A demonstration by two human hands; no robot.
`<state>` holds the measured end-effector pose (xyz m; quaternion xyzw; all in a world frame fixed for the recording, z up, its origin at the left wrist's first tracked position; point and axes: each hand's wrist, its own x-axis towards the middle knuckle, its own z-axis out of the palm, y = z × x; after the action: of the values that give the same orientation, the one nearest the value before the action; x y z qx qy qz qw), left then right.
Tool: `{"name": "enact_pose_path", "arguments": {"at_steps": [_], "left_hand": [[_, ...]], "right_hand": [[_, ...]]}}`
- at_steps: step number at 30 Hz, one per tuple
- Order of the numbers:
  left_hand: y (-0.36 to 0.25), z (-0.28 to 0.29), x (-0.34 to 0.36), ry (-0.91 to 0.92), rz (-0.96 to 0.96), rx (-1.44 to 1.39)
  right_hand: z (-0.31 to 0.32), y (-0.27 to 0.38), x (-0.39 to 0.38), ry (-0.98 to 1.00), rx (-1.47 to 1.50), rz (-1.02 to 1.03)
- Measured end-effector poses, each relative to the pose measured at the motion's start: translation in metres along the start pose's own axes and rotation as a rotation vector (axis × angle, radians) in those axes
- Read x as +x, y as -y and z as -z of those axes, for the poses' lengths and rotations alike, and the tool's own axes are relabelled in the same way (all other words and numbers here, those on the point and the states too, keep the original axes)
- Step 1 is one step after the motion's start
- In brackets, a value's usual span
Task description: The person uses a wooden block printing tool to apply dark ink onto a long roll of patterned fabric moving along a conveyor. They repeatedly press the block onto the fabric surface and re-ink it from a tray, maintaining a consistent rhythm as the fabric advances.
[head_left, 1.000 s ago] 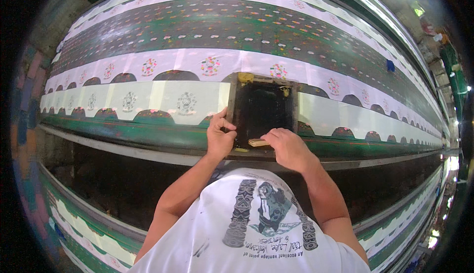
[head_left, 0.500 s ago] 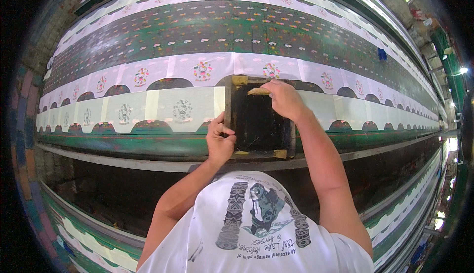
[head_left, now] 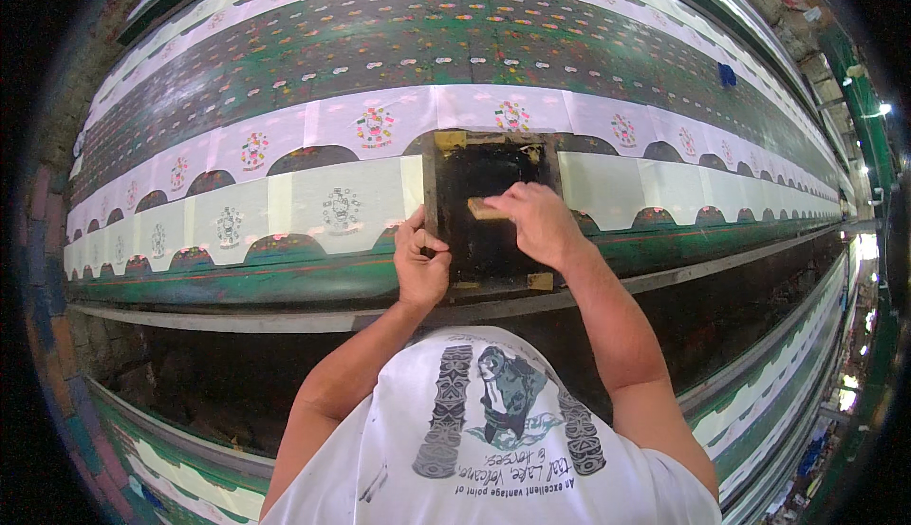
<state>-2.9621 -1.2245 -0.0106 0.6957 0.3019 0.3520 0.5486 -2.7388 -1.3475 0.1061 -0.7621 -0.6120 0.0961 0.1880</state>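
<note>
A dark screen-printing frame (head_left: pixel 432 212) with yellow tape at its corners lies on the row of pale cut fabric pieces (head_left: pixel 375 212). My left hand (head_left: pixel 420 264) is closed on the frame's left side, fingers curled at its edge. In my right hand (head_left: pixel 536 221) is a small wooden squeegee (head_left: pixel 487 209), resting against the black mesh (head_left: pixel 489 254) about midway down the frame. My fingers cover the squeegee's right end. Left of the frame, the nearest fabric piece carries a grey outline print (head_left: pixel 342 212); the piece to its right shows no print.
A long green printing table (head_left: pixel 237 283) runs across, with a ledge (head_left: pixel 285 318) at its near side. Beyond lies a row of pink-white pieces with coloured prints (head_left: pixel 375 128). A blue cloth (head_left: pixel 727 74) sits at the far right. Another fabric-laid table (head_left: pixel 190 473) is behind me.
My right hand has drawn the squeegee from the frame's far end down toward me, to about mid-mesh. My left hand keeps its hold on the frame's left side.
</note>
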Motion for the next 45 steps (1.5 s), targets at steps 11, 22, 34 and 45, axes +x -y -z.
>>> {"name": "enact_pose_path", "arguments": {"at_steps": [11,22,34,45], "left_hand": [[-0.002,-0.002,0.001,-0.002,0.007,-0.049],[-0.011,-0.002,0.001,0.007,0.029,-0.057],[-0.039,-0.106,-0.014,-0.001,-0.201,-0.096],[-0.052,-0.255,-0.039,-0.064,-0.123,-0.087]], "right_hand": [[-0.007,0.057,-0.073,-0.043,0.022,0.023],[-0.016,0.049,-0.119,-0.210,0.082,-0.142],[0.007,-0.069,-0.212,-0.509,0.520,-0.404],[0.052,-0.183,-0.292,-0.520,0.430,-0.361]]}}
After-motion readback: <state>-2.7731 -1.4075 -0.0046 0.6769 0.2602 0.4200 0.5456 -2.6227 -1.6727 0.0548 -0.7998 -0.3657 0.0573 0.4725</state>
